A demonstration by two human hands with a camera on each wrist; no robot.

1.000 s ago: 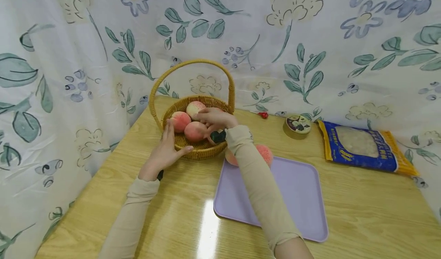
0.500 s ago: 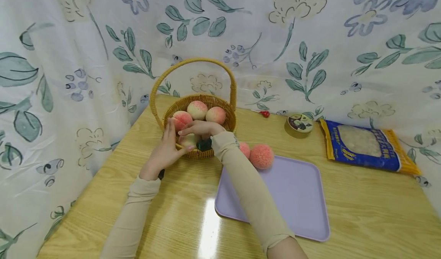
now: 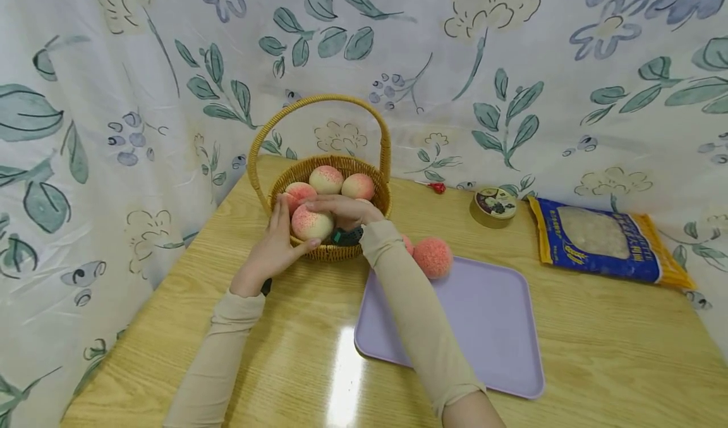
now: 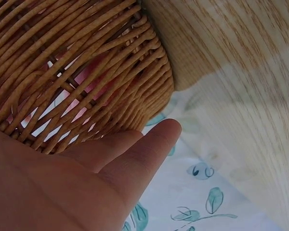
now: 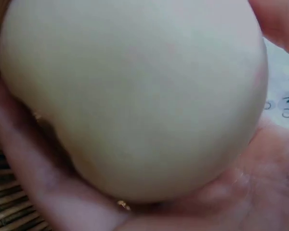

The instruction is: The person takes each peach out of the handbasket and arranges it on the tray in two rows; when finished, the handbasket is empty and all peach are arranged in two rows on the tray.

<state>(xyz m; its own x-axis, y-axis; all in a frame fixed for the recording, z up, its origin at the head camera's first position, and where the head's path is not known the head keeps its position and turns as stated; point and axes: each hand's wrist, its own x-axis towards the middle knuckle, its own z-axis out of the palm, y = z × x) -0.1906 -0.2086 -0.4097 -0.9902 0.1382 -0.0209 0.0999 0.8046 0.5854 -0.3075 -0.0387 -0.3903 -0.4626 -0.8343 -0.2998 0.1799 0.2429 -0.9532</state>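
My right hand (image 3: 351,209) grips a pale, pink-speckled peach (image 3: 311,223) at the front of a wicker basket (image 3: 335,252). In the right wrist view, fingers curl round the smooth cream underside of this peach (image 5: 144,101). My left hand (image 3: 267,255) rests against the basket's left front side, fingers straight and thumb stretched along the front. The left wrist view shows two straight digits of the left hand (image 4: 111,178) beside the woven wall (image 4: 77,72). Further peaches lie in the basket, among them a pink-topped one (image 3: 326,180) and another (image 3: 357,187) at the back.
A lilac tray (image 3: 483,327) lies right of the basket, with a fuzzy coral-pink ball (image 3: 432,258) at its back left corner; something pink beside it is mostly behind the sleeve. Further back are a red flower-like item (image 3: 437,188), a round tin (image 3: 493,207) and a blue-yellow packet (image 3: 608,241).
My right hand has moved from the basket's right side to the front peach, whose paler, speckled side now shows. The back right peach has come into view. The left hand stays at the basket.
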